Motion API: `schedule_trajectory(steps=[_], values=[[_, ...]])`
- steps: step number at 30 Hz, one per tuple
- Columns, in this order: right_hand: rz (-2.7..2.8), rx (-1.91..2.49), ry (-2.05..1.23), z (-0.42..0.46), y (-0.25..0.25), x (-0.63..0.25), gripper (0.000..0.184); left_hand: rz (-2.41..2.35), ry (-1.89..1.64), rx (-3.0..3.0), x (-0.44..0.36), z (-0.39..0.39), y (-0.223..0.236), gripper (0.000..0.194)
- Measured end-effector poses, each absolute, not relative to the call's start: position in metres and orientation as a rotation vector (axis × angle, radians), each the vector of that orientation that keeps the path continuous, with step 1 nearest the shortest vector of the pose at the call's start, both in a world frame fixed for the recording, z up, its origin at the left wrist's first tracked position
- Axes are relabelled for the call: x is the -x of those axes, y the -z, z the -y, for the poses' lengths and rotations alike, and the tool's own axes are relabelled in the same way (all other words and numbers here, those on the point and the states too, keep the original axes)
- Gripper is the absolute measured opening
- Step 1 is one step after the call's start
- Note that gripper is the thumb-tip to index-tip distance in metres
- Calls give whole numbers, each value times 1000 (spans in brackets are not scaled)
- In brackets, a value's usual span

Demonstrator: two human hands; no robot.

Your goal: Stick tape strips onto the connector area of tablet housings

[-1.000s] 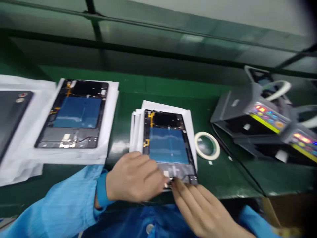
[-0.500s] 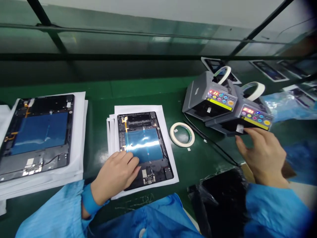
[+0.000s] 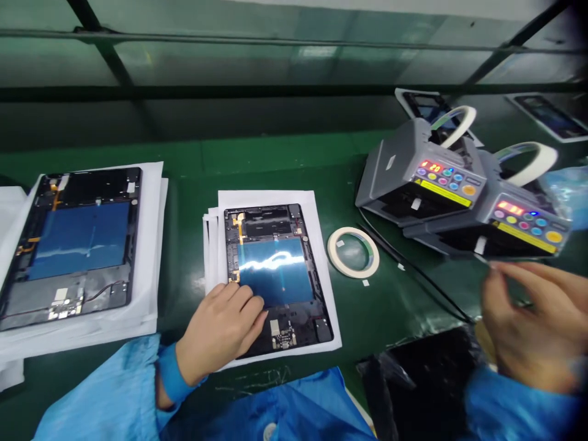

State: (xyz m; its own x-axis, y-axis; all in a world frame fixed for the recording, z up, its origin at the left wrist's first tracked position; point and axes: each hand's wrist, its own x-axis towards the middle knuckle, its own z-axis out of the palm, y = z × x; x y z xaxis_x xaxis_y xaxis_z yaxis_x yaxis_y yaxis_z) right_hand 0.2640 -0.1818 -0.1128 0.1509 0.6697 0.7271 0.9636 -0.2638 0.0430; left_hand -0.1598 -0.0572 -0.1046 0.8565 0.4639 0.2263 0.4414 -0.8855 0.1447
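My left hand (image 3: 225,324) rests with curled fingers on the lower left of an opened tablet (image 3: 275,269). What its fingers may hold is hidden. The tablet lies on white sheets, its blue-filmed battery and orange flex cable exposed. My right hand (image 3: 528,318), partly blurred, pinches thumb and forefinger on a small piece of white tape (image 3: 480,259), just below the right tape dispenser (image 3: 528,229). Another short tab of tape (image 3: 480,245) sticks out of that dispenser's mouth. Beside it stands the left tape dispenser (image 3: 427,177), also with a tape tab showing.
A roll of white tape (image 3: 353,274) lies between tablet and dispensers, near small tape scraps and a black cable (image 3: 418,278). On the left, another opened tablet (image 3: 82,239) rests on stacked white sheets. Black plastic (image 3: 427,373) lies at front right. More tablets lie behind the dispensers.
My right hand has drawn away from the right dispenser, down and towards me, with a piece of tape. My left hand stays on the tablet. The view has shifted slightly.
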Motion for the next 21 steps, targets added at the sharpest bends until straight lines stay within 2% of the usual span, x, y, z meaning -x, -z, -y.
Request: schedule_trajectory(steps=[2,5,11,15,21], values=[[1740,1800,839,176,102,-219,19,-702,-404,-2886,159,63,103,23],[2020,1601,471,153,86,-152,33,-594,-433,-2768,156,64,96,26],[2226,1328,188,60,84,-76,19,-881,-399,-2933,155,18,94,28],[2215,1352,146,3,108,-51,18,-1021,-287,-2867,157,-7,109,45],[2111,1302,-1,-17,132,-45,20,-1051,-320,-2766,159,-7,120,56]])
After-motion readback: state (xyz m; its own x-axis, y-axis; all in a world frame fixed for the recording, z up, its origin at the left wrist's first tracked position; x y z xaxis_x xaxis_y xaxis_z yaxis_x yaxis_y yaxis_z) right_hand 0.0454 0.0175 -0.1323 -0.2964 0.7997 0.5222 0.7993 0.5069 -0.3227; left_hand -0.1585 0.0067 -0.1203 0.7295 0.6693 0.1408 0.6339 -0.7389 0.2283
